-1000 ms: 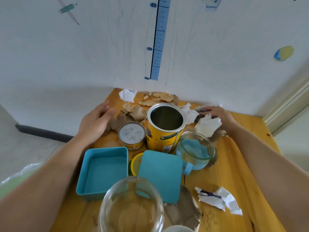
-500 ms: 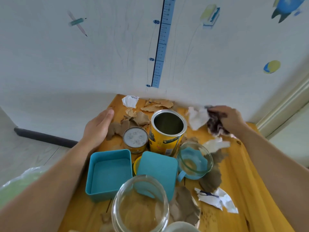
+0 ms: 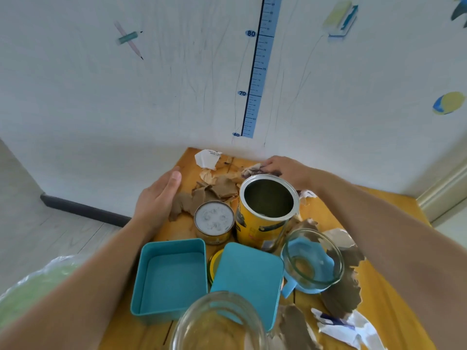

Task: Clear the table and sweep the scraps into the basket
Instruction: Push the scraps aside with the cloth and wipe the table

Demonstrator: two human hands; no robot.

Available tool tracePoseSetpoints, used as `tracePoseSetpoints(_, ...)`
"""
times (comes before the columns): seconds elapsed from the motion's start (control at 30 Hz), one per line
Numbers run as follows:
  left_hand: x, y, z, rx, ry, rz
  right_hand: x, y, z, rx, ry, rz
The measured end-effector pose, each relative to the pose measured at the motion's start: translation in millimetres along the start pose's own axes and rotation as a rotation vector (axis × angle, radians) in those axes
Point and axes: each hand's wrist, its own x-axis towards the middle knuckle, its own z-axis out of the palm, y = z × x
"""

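1. The desk (image 3: 384, 294) is yellow-orange wood with a smooth, lightly shiny finish and visible plank seams.
2. The tall can (image 3: 265, 218) is metal: a bright silvery rim, a dull dark inside, and a glossy yellow printed wall.
3. The short tin (image 3: 214, 222) is metal too, with a pale, matt, foil-like top.
4. The two teal boxes (image 3: 169, 279) look like smooth, satin-finished plastic or painted tin; which one cannot be told.
5. The bowl (image 3: 313, 258) and the jar (image 3: 219, 324) are clear, glossy glass.
6. The brown scraps (image 3: 222, 189) are matt, rough-torn paper or card.
7. The white scraps (image 3: 346, 327) are crumpled paper with some print.
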Motion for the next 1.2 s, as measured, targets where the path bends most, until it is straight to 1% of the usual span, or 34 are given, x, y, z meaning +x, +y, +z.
tracePoseSetpoints(0.07,-0.5,0.5,-0.8,0.005,0.004,-0.008,-17.8,-10.2,-0.4,0.049,-0.009,-0.068)
tracePoseSetpoints(0.1,-1.0,1.0,-0.4,0.016,0.007,0.000,-27.6,-15.5,1.5,0.087,0.000,-0.072)
tracePoseSetpoints(0.17,-1.8,1.3,-0.3,0.049,0.014,0.027,-41.6,-19.7,8.0,0.125,0.021,-0.043)
tracePoseSetpoints(0.27,-3.5,2.7,-2.4,0.054,-0.002,0.041,-53.6,-18.2,15.8,0.049,0.023,0.013)
tracePoseSetpoints(0.37,-6.1,4.5,-4.0,0.043,-0.013,0.017,-65.8,-19.6,18.8,0.015,-0.038,0.022)
tracePoseSetpoints(0.43,-7.7,6.1,-4.4,0.037,-0.010,0.008,-73.2,-20.5,17.9,0.000,-0.087,-0.010)
tracePoseSetpoints(0.53,-9.1,6.8,-4.3,0.036,-0.020,0.040,-76.0,-16.3,5.7,-0.015,-0.154,-0.018)
tracePoseSetpoints(0.57,-8.7,6.9,-4.4,0.037,-0.025,0.045,-73.0,-13.9,-2.9,0.007,-0.119,0.003)
tracePoseSetpoints(0.67,-6.0,6.5,-4.2,0.013,-0.026,0.016,-52.3,-15.8,-37.1,0.110,0.134,0.094)
tracePoseSetpoints(0.7,-5.3,6.6,-3.6,0.013,-0.025,0.016,-41.1,-20.8,-46.8,0.137,0.193,0.110)
tracePoseSetpoints(0.77,-4.1,6.4,-3.7,0.021,-0.023,0.037,-10.5,-37.2,-56.7,0.191,0.247,0.110)
tracePoseSetpoints(0.83,-4.4,6.3,-3.5,0.020,-0.026,0.071,19.0,-57.0,-55.6,0.200,0.250,0.075)
tracePoseSetpoints(0.9,-3.7,5.4,-3.3,0.033,-0.004,0.110,47.9,-73.7,-46.6,0.183,0.216,0.012)
tracePoseSetpoints(0.97,-2.4,5.2,-2.4,0.056,0.024,0.132,69.8,-83.0,-34.1,0.156,0.144,-0.043)
tracePoseSetpoints(1.1,-1.3,4.7,-1.0,0.086,0.047,0.179,85.4,-88.3,-9.2,0.067,-0.158,-0.089)
tracePoseSetpoints(1.2,0.6,3.7,-2.0,0.124,0.038,0.199,83.5,-87.5,-2.1,0.023,-0.276,-0.146)
